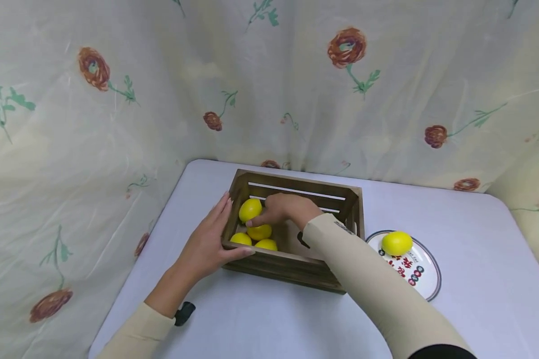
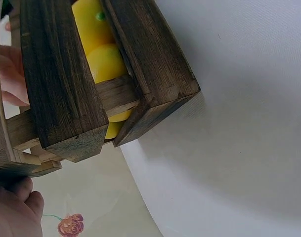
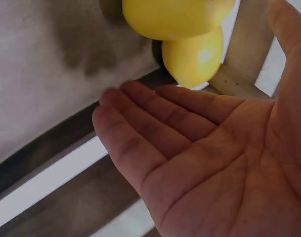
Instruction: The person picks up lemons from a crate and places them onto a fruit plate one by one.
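Observation:
A dark wooden slatted crate [image 1: 283, 264] stands on the table, with several yellow lemons [image 1: 250, 209] in its left end. My left hand [image 1: 208, 244] rests against the crate's left front corner, its straight fingers along the left side and its thumb on the front rim. Inside the crate, my right hand [image 1: 283, 208] is beside the lemons. The right wrist view shows the palm of the right hand [image 3: 204, 153] with nothing in it, fingers extended and thumb spread apart, near two lemons [image 3: 192, 57]. Through the slats in the left wrist view, more lemons [image 2: 106, 61] show.
Right of the crate, a white plate [image 1: 428, 271] with a dark rim and red characters carries one lemon [image 1: 397, 243]. My right forearm crosses the crate's front right corner. A flowered curtain [image 1: 269, 89] hangs behind the white table [image 1: 476, 249].

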Tool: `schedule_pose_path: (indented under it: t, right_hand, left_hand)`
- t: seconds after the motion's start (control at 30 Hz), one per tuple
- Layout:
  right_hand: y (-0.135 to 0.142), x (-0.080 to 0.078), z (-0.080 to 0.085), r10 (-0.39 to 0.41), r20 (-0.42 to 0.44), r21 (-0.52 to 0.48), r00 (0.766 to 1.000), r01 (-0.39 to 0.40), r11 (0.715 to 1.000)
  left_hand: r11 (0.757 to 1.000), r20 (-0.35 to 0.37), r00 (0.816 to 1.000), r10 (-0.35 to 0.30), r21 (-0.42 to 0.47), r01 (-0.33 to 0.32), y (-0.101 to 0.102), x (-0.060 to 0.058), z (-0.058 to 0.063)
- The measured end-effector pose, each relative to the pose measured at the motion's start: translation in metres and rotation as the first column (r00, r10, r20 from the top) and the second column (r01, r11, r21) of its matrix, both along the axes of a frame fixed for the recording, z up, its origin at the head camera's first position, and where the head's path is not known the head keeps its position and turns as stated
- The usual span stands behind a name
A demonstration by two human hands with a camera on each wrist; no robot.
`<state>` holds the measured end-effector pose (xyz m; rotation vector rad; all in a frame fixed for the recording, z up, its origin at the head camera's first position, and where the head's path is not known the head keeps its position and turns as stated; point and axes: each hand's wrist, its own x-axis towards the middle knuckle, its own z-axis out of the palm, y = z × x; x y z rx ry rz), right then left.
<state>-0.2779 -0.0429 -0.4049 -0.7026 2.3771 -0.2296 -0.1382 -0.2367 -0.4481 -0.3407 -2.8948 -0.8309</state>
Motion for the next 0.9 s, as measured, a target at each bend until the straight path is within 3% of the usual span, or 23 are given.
schedule_pose_path:
  t: [0.37,0.9]
  right_hand:
    - [-0.005,-0.005,-0.014,-0.035,0.094,0.053,0.995,0.030,0.998]
    - [-0.025,-0.007,-0.021,-0.062,0.159,0.069,0.985,0.052,0.996]
  left_hand:
    - [0.999,-0.004,0.999,-0.034,0.014,0.034,0.005,-0.005,0.004]
    - [1.000,0.012,1.000,-0.003,0.004,0.003,-0.004,0.000,0.003]
